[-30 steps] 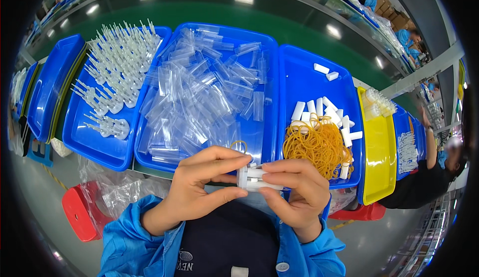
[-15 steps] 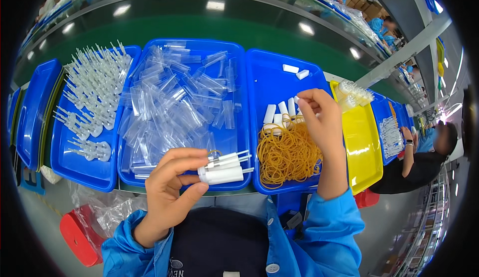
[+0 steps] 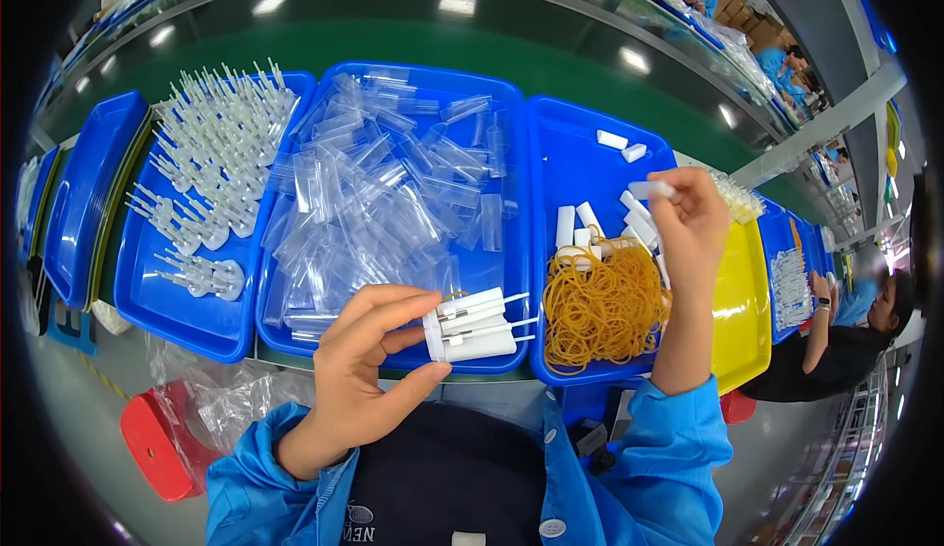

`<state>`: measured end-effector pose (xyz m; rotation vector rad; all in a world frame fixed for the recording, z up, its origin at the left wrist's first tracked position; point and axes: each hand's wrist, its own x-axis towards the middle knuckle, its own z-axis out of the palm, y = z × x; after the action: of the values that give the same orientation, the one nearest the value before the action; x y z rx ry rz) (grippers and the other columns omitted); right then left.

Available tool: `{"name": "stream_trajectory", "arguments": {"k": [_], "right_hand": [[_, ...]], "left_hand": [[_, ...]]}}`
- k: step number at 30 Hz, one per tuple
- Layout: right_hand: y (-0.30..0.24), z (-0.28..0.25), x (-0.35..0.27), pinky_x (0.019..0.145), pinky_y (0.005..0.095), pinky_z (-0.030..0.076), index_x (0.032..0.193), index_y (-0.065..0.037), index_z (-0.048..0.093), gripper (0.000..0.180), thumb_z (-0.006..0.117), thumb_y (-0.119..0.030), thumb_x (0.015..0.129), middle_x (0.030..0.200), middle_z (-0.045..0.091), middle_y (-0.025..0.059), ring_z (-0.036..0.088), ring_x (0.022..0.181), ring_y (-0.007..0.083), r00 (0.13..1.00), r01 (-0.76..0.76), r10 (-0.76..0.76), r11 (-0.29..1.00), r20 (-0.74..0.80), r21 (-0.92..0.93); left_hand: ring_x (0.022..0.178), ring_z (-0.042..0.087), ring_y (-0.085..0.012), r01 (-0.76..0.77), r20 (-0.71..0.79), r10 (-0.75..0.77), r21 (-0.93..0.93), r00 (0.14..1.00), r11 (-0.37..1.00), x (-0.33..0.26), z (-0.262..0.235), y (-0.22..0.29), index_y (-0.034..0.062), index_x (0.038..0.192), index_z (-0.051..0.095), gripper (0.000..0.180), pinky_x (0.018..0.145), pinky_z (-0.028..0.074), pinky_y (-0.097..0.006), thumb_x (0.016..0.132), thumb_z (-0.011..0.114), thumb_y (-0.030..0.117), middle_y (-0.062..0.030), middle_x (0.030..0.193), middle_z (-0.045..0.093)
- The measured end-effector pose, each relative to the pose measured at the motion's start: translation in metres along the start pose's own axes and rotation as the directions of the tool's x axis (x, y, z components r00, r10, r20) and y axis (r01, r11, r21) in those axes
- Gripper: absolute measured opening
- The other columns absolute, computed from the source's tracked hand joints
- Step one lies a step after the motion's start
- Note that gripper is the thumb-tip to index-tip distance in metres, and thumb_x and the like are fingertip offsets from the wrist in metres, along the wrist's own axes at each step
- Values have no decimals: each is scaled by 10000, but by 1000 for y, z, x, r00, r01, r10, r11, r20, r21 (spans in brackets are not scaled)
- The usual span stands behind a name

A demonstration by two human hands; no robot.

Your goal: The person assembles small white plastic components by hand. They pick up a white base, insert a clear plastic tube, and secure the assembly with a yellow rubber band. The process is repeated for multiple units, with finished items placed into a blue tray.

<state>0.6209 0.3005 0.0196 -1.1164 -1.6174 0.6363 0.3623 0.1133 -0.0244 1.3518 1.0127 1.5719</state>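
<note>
My left hand (image 3: 364,374) grips a white pronged plastic piece (image 3: 480,326) by its round base, between thumb and fingers. Its thin prongs point right, and white cylinders sit on some of them. Above the right blue tray (image 3: 585,162), my right hand (image 3: 691,226) pinches one small white cylinder (image 3: 646,190) between thumb and fingertips. Below that hand lies a heap of tan rubber bands (image 3: 602,310), with several loose white cylinders (image 3: 565,226) along its far side. Two more white cylinders (image 3: 612,140) rest near the tray's far edge.
Clear plastic tubes (image 3: 383,187) fill the middle blue tray. More pronged white pieces (image 3: 221,152) stand in a blue tray at left, beside stacked trays (image 3: 90,202). A yellow tray (image 3: 742,295) is at right, with a co-worker (image 3: 836,349) beyond. A red stool (image 3: 152,453) stands lower left.
My right hand has risen from the cylinders beside the rubber bands with one cylinder in its pinch. My left hand still holds the pronged piece, now turned slightly. The whole view has shifted somewhat.
</note>
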Motion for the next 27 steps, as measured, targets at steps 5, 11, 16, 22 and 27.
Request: {"name": "stream_trajectory", "arguments": {"k": [5,11,16,22,27], "right_hand": [[-29,-6,-47,798,264,505,913,57,625,141,586,117,791,1066,591,129,619,930,155,964,-69,-29,932,263,357],[-42,8,-87,839,292,531,955,77,663,150,653,99,808,1081,587,143,625,962,180,930,-166,-6,885,368,434],[-49,16,-97,776,262,542,932,75,672,137,667,106,799,1060,607,146,636,930,173,924,-213,31,868,380,448],[-52,19,-100,758,266,539,925,53,685,164,703,84,765,1034,632,153,640,923,178,906,-243,39,862,421,444],[-65,22,-100,723,282,532,878,-1,712,175,745,44,713,973,676,127,666,878,200,881,90,-177,973,439,213]], "left_hand": [[1154,571,-276,-21,-21,22,30,1000,999,-1,1,-1,-75,1249,544,497,983,516,-380,775,692,-107,-182,1226,492],[1153,571,-278,-38,-30,39,18,999,999,-1,2,-1,-79,1249,541,491,980,520,-376,781,688,-105,-182,1221,492],[1149,574,-283,-40,-27,40,9,999,999,-1,5,-1,-78,1259,536,491,976,526,-379,788,670,-121,-186,1231,494],[1138,584,-267,16,12,-16,42,1000,999,-2,5,0,-36,1271,559,520,952,545,-366,774,691,-109,-162,1219,519],[1115,597,-249,62,83,-69,80,994,995,-2,5,2,-28,1256,579,512,930,556,-356,767,727,-64,-150,1192,545]]}}
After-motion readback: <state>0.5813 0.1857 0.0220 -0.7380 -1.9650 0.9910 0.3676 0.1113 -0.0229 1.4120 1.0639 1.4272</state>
